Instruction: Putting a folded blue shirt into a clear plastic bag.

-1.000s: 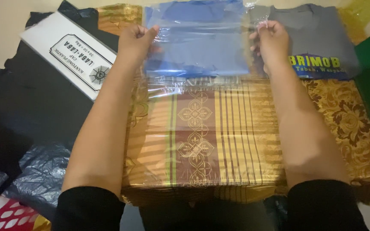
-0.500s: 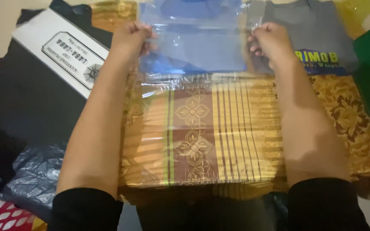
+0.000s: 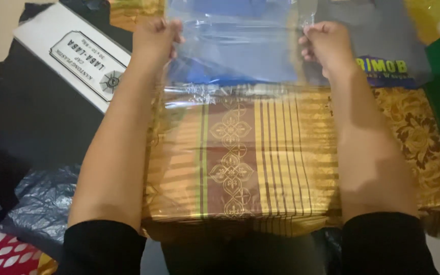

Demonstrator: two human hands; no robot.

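The clear bag is gripped at its open end by both hands, the left hand fisted on its left edge and the right hand fisted on its right edge, and is stretched flat between them. The folded gold cloth lies inside the bag, between the forearms and nearer the body than the hands. A white box lies left of the left hand. A grey shirt lies just right of the right hand.
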